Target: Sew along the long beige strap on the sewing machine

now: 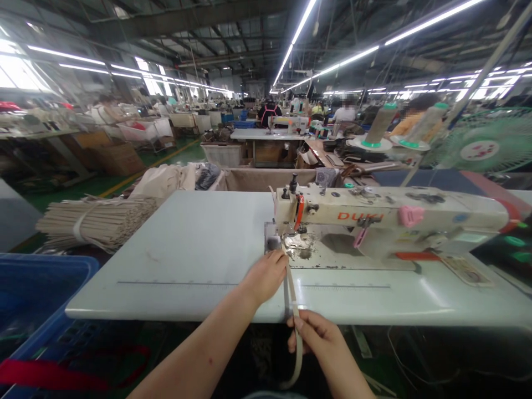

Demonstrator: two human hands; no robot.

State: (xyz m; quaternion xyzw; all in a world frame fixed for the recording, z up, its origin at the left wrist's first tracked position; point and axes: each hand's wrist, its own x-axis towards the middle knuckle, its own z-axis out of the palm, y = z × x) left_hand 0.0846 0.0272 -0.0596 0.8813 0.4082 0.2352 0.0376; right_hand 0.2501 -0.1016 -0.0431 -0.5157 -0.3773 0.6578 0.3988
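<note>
A narrow beige fabric strap (pixel 292 291) runs from under the needle of a white sewing machine (pixel 386 219) back over the table's front edge and loops down below it. My left hand (pixel 266 274) lies on the pale table (pixel 191 249) just left of the needle, fingers curled against the strap's far end. My right hand (pixel 313 332) is at the table's front edge, pinching the strap between thumb and fingers and holding it taut.
A tied bundle of beige straps (pixel 97 221) lies off the table's left end. A blue plastic crate (pixel 37 310) sits at lower left with a red strap (pixel 62 374) across it. Thread cones (pixel 378 127) and a green fan (pixel 488 147) stand behind the machine. Other workers sit at distant tables.
</note>
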